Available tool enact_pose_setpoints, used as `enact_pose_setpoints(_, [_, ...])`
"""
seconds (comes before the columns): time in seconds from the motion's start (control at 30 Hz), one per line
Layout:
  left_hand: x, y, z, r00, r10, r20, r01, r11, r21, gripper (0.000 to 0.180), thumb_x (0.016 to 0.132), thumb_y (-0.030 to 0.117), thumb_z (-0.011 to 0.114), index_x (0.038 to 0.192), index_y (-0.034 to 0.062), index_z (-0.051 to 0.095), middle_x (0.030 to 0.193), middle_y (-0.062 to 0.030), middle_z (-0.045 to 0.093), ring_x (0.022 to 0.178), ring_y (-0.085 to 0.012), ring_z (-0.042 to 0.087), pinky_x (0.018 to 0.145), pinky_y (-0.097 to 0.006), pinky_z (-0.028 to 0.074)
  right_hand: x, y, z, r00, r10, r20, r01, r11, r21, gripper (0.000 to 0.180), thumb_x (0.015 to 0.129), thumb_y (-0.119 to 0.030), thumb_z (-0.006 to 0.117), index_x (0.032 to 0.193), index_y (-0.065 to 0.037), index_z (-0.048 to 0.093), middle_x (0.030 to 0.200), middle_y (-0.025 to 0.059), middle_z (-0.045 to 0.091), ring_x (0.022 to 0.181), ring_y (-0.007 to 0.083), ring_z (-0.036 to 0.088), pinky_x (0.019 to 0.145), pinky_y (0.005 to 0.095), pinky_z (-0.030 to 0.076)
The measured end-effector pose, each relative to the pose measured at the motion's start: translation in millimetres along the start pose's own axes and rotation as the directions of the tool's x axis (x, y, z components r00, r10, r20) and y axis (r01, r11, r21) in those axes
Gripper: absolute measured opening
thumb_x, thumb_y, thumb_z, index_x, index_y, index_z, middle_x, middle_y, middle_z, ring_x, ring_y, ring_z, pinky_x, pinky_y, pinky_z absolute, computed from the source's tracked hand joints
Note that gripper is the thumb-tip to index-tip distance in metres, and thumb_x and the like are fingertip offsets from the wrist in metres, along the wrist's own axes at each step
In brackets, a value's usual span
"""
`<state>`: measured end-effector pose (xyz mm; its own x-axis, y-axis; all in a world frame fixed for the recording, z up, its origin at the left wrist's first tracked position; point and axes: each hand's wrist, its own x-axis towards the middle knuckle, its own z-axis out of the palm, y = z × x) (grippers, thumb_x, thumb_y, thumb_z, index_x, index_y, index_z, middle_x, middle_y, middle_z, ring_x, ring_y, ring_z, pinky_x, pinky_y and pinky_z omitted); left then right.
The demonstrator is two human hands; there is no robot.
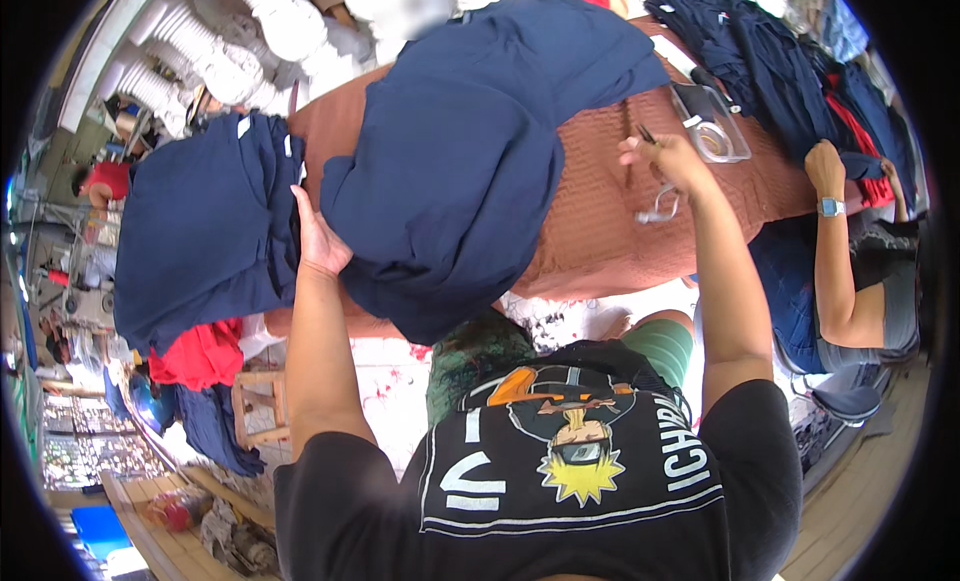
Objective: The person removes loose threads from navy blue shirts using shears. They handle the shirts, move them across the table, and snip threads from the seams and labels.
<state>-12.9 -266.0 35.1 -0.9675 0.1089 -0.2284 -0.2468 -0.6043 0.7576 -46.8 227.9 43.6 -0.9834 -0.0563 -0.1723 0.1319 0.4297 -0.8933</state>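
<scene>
A large navy blue garment (450, 171) lies loosely heaped across the brown cloth-covered table, its near edge hanging over the front. My left hand (322, 237) rests against the garment's left edge, fingers stretched out, beside a stack of folded navy garments (205, 221). To the right of the heap, my right hand (672, 163) is raised over the brown cloth (590, 221), clear of the garment. Its fingers curl round a small dark pointed tool (646, 134), which looks like thread snips. A thin whitish strip (658, 207) shows just below that hand.
A clear plastic box (712, 126) holding a tape roll stands at the right. Beyond it lie more navy garments (740, 61), where a co-worker's hand (826, 169) touches cloth. Red cloth (198, 354) hangs below the left stack. A wooden stool (262, 409) stands at lower left.
</scene>
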Motion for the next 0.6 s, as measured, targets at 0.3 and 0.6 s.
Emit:
enact_pose_setpoints(0.3, [-20.1, 29.3, -16.7, 0.996, -0.093, -0.001, 0.083, 0.88, 0.467, 0.047, 0.095, 0.037, 0.059, 0.122, -0.0013, 0.056, 0.117, -0.0126, 0.065, 0.104, -0.0207, 0.065, 0.092, -0.034, 0.051, 20.4, -28.4, 131.3, 0.99, 0.019, 0.14, -0.064, 0.944, 0.325, 0.013, 0.087, -0.017, 0.068, 0.09, -0.008, 0.06, 0.06, -0.0003, 0.056, 0.039, 0.0044, 0.035, 0.034, 0.0223, 0.021])
enact_pose_setpoints(0.6, [-92.0, 208.8, 59.7, 0.746, 0.358, 0.562, -0.584, 0.758, 0.292, 0.028, 0.098, 0.019, 0.053, 0.118, -0.0002, 0.053, 0.108, -0.0124, 0.066, 0.094, -0.0211, 0.067, 0.079, -0.033, 0.057, -38.4, -124.4, 4.9, 0.895, -0.419, -0.153, 0.394, 0.581, 0.712, 0.02, 0.098, -0.023, 0.054, 0.081, -0.014, 0.057, 0.048, -0.0092, 0.038, 0.037, 0.0006, 0.029, 0.035, 0.0175, 0.02])
